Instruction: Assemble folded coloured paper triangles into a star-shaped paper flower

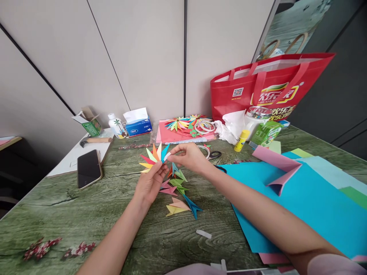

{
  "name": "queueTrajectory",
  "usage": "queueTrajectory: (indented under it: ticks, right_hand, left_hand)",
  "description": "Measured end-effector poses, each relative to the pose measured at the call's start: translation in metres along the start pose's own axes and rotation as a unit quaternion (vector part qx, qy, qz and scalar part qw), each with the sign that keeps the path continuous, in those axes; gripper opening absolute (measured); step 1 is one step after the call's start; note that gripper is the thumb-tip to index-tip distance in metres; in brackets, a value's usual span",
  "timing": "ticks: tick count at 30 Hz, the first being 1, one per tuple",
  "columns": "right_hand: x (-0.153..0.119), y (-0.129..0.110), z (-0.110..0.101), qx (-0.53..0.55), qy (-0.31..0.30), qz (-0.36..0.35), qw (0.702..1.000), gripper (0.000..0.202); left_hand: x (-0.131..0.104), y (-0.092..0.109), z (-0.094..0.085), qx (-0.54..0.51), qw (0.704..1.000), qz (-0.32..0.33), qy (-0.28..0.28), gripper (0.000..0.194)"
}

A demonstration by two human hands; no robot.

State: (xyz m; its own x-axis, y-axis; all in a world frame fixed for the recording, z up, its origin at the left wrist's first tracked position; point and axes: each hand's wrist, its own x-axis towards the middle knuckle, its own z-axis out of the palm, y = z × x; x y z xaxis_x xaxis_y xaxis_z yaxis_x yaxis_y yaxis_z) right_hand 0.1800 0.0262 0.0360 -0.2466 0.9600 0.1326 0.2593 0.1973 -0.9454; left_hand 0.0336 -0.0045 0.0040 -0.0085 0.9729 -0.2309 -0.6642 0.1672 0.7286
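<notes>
The left hand (151,181) pinches a fan of folded paper points (155,153), which spreads up and leftward from its thumb. The right hand (189,156) grips a white strip (167,156) at its fingertips, slanting beside the fan's blue end, nearest that hand; contact is unclear. Loose folded pieces (177,182) lie on the tabletop (114,215) just right of the left hand.

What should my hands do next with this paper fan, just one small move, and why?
I'd probably draw the white strip off the blue folded piece with your right hand, which pinches it there. Your left hand holds the paper fan, and a similar loose strip lies on the table. I can't tell whether the pinched one sticks.
</notes>
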Motion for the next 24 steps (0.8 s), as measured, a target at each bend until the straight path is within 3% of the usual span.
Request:
queueTrajectory:
  ticks: [4,7,11,14,18,24]
  right_hand:
    - [-0.003,0.000,0.005,0.049,-0.010,-0.031,0.998,0.011]
    - [-0.004,0.003,0.008,0.000,0.018,-0.130,0.991,0.006]
    - [-0.006,0.011,0.011,-0.120,0.055,-0.308,0.942,0.004]
    - [-0.007,0.016,0.010,-0.205,0.059,-0.384,0.898,0.008]
    - [-0.006,0.018,0.009,-0.251,0.071,-0.440,0.859,0.015]
    - [-0.004,0.020,0.009,-0.266,0.060,-0.456,0.847,0.014]
  left_hand:
    - [0.001,0.000,-0.001,-0.010,1.000,-0.003,-0.002,0.006]
    - [0.001,0.000,-0.002,-0.022,1.000,-0.009,-0.006,0.005]
    - [0.001,0.002,-0.002,-0.036,0.999,-0.016,-0.004,0.003]
    - [0.000,0.002,-0.001,-0.040,0.999,-0.017,-0.010,0.005]
    - [0.000,0.002,-0.001,-0.038,0.999,-0.015,-0.018,0.006]
    - [0.001,0.002,-0.001,-0.055,0.998,-0.023,-0.007,0.008]
